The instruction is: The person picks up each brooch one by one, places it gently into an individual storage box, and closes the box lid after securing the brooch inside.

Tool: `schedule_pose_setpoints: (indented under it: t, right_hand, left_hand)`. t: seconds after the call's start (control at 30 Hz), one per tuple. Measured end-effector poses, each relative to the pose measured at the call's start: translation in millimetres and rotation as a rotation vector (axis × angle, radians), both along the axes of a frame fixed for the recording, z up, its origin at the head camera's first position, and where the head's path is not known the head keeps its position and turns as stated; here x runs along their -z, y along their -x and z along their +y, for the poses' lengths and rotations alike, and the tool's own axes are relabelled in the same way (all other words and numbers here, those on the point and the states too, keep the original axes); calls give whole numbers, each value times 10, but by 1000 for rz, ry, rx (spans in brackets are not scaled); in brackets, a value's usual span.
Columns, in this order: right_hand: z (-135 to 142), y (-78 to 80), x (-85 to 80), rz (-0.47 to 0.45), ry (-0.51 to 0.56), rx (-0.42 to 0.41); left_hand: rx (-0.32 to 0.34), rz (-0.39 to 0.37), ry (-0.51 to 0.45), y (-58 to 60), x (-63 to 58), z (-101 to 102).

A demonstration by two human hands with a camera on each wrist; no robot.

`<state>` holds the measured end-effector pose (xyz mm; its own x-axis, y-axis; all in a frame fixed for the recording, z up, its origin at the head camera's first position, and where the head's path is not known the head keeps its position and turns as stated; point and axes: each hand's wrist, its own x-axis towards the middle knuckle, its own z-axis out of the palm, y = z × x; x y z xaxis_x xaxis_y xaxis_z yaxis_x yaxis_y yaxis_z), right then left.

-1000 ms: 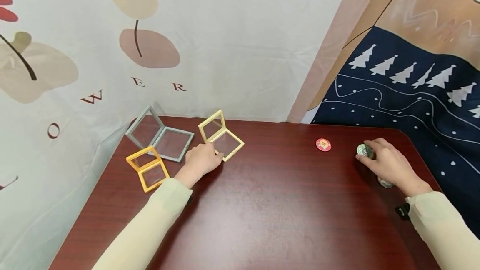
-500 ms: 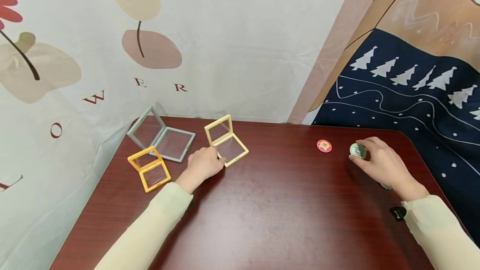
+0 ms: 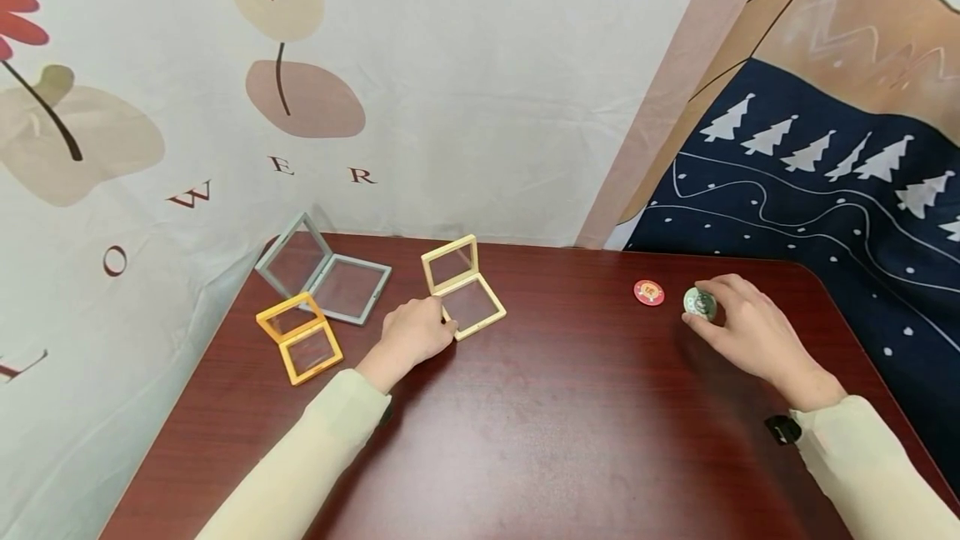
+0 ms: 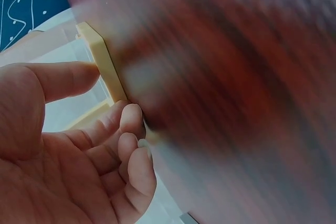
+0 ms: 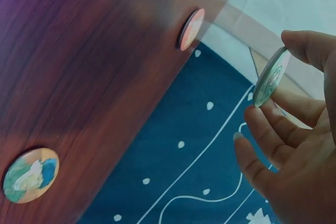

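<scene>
My left hand [image 3: 416, 332] pinches the near left edge of a pale yellow hinged display case [image 3: 504, 312] with clear film windows. Its lid stands up and its base is low over or on the table; I cannot tell which. In the left wrist view, thumb and fingers meet at the yellow rim [image 4: 107, 69]. My right hand [image 3: 757, 340] holds a round green-and-white disc [image 3: 699, 304] by its edge, above the table. The right wrist view shows this disc [image 5: 270, 80] tilted between thumb and fingers. A red round disc [image 3: 648, 292] lies left of it.
An opened grey display case [image 3: 382, 277] and a smaller orange one [image 3: 327, 369] stand at the table's left. Another picture disc [image 5: 31, 176] lies on the dark red table [image 3: 570, 407], hidden by my right arm in the head view. A cloth backdrop [image 3: 480, 165] borders the back.
My left hand has shifted right and slightly nearer, carrying the pale yellow case along. My right hand has moved left with the green disc, closer to the red one.
</scene>
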<state>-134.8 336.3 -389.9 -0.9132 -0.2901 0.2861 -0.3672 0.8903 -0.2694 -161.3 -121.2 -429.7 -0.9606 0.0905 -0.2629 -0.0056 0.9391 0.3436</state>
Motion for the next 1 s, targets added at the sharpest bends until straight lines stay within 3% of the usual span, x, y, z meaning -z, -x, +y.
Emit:
schedule_pose_setpoints:
  t: [1.0]
  right_hand:
    - [-524,-33,-18,16,74,-100]
  left_hand:
    - [95,49,-18,-81,-5,308]
